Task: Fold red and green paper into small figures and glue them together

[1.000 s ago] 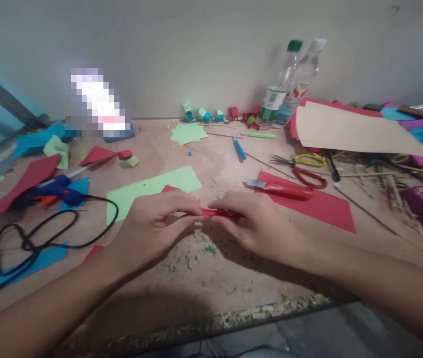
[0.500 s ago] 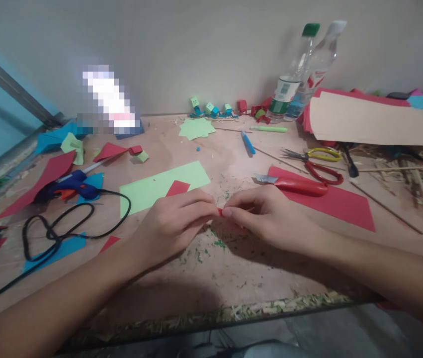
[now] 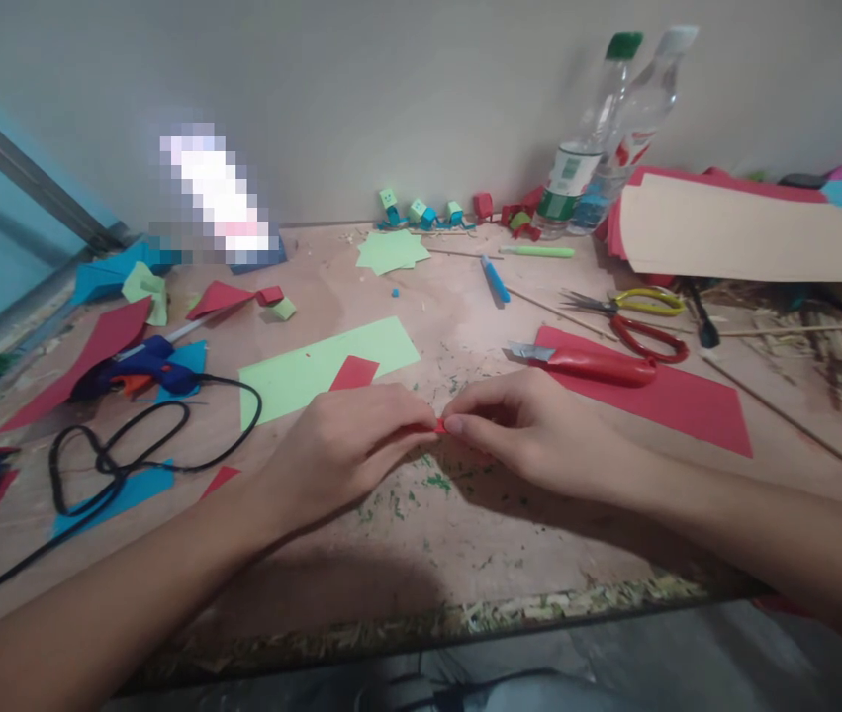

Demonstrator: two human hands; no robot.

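A small piece of red paper (image 3: pixel 440 426) is pinched between the fingertips of both hands, low over the table; most of it is hidden by the fingers. My left hand (image 3: pixel 357 435) grips it from the left and my right hand (image 3: pixel 520 425) from the right. Just beyond the left hand lies a light green paper sheet (image 3: pixel 294 371) with a red paper scrap (image 3: pixel 354 373) on it. Behind the right hand a red utility knife (image 3: pixel 599 364), blade out, rests on a red paper sheet (image 3: pixel 695 410).
Scissors (image 3: pixel 632 316) lie right, near two plastic bottles (image 3: pixel 569 183) and stacked paper (image 3: pixel 747 232). A glue gun (image 3: pixel 145 368) with a looped black cord sits left. Small paper figures (image 3: pixel 421 213) line the wall. Green crumbs dot the wooden table (image 3: pixel 480 564).
Both hands keep their pinch on the red paper, with only a slight shift of the fingers. The whole view has moved a little.
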